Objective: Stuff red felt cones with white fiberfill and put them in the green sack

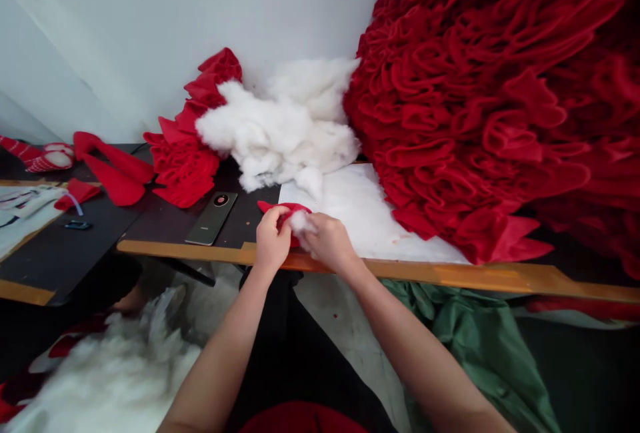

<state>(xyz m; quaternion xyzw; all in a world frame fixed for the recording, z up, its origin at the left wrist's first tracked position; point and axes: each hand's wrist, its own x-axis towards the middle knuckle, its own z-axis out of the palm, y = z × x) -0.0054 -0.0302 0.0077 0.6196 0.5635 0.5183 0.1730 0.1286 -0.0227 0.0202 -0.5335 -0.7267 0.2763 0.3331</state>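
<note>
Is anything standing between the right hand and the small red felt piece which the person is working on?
Yes, but only a tuft of white stuffing, pinched by the right hand, lies between that hand and the small red felt piece. Nothing separates the piece from the left hand.

Small red cloth piece [294,207], soft, curved, gripped in left hand [273,240], one pointed end sticking out beyond hand toward table. White stuffing tuft [301,222], fluffy, loose, pinched in right hand [327,243], pressed into red cloth between both hands. Cloth's lower edge shows just below fingers.
</note>
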